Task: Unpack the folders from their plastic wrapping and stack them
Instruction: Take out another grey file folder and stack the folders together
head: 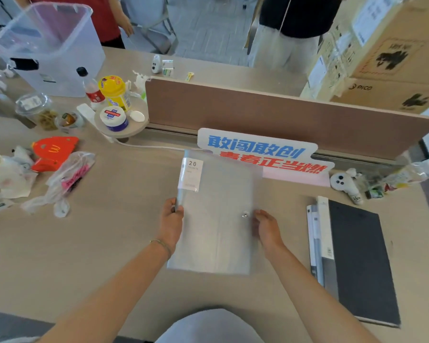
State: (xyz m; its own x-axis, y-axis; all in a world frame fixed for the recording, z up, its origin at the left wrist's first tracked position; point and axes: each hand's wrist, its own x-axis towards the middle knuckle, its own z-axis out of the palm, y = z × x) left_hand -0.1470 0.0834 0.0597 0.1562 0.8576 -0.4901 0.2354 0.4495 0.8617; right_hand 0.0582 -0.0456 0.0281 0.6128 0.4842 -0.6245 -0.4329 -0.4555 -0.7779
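A translucent grey folder (216,214) with a white "20 pockets" label at its top left lies in the middle of the desk, in front of me. My left hand (171,220) grips its left spine edge, thumb on top. My right hand (266,227) rests against the folder's right edge, fingers curled near a small metal snap; I cannot tell whether it grips the folder. Whether clear wrapping still covers the folder is hard to tell. To the right lies a stack of folders (352,258) with a dark grey one on top.
A printed sign (260,149) leans on the brown desk divider (270,112) just behind the folder. Crumpled plastic bags (62,179) and red packaging lie at the left, with bottles and jars behind. A plush toy (344,183) sits at the right. People stand beyond the desk.
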